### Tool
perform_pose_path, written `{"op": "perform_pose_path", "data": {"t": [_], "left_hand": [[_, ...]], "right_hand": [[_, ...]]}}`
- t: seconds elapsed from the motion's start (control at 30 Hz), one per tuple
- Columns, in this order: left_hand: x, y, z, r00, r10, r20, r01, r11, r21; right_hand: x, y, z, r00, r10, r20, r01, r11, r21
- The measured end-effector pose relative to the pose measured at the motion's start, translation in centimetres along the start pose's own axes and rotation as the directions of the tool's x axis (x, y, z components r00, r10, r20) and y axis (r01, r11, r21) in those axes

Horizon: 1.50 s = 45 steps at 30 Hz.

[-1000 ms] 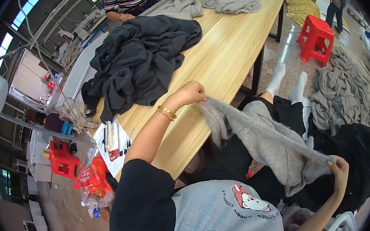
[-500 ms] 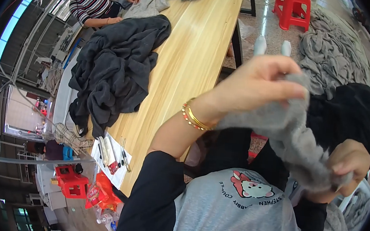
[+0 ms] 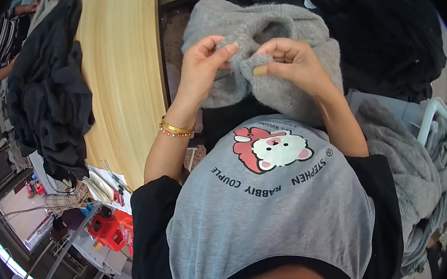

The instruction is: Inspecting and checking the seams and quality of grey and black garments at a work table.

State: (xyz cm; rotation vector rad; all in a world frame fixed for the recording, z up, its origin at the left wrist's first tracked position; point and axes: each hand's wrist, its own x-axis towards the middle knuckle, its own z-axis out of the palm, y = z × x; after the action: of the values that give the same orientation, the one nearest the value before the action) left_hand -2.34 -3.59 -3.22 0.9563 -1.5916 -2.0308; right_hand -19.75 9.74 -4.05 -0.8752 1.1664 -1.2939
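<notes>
A fuzzy grey knitted garment point(image 3: 216, 19) lies bunched over my lap, with a round opening in its upper middle. My left hand point(image 3: 205, 65) pinches a knitted edge to the left of that opening, thumb against fingers. Close beside it, my right hand point(image 3: 295, 65) grips another bit of the same knit between thumb and curled fingers. Only a small gap separates the two pinches. The cloth between them is puckered, and folds hide the garment's lower parts.
On my left stands a long wooden table point(image 3: 120, 70) with a heap of dark cloth point(image 3: 51, 85) and papers with small tools at its near end. Black cloth point(image 3: 378, 36) spreads ahead right. A bin point(image 3: 432, 119) with grey knits stands at my right. A person in stripes point(image 3: 1, 45) sits across the table.
The grey garment, stretched between my separated hands before, now rests on my lap. My hands have come together at its edge. The view has turned, bringing the bin at my right further into sight.
</notes>
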Motion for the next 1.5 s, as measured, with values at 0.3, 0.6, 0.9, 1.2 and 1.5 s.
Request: {"op": "perform_pose_path", "data": {"t": [0.3, 0.6, 0.9, 1.2, 1.5], "left_hand": [[-0.8, -2.1, 0.1, 0.987, 0.158, -0.029, -0.151, 0.975, 0.161], [-0.4, -0.5, -1.2, 0.975, 0.222, -0.002, -0.216, 0.951, 0.22], [-0.2, 0.6, 0.1, 0.987, -0.07, 0.142, 0.121, 0.916, -0.383], [-1.5, 1.7, 1.5, 0.989, 0.041, 0.139, -0.026, 0.994, -0.103], [-2.4, 1.9, 1.1, 0.962, 0.214, 0.172, -0.257, 0.922, 0.29]], "right_hand": [[1.8, 2.0, 2.0, 0.997, 0.03, 0.068, -0.009, 0.956, -0.292], [1.9, 2.9, 2.6, 0.997, -0.082, 0.013, 0.082, 0.996, -0.029], [1.0, -0.2, 0.9, 0.966, -0.254, 0.038, 0.256, 0.935, -0.248], [-0.4, -2.4, 0.6, 0.686, -0.683, 0.25, 0.598, 0.333, -0.729], [-0.5, -1.9, 1.1, 0.484, -0.804, 0.346, 0.618, 0.034, -0.785]]}}
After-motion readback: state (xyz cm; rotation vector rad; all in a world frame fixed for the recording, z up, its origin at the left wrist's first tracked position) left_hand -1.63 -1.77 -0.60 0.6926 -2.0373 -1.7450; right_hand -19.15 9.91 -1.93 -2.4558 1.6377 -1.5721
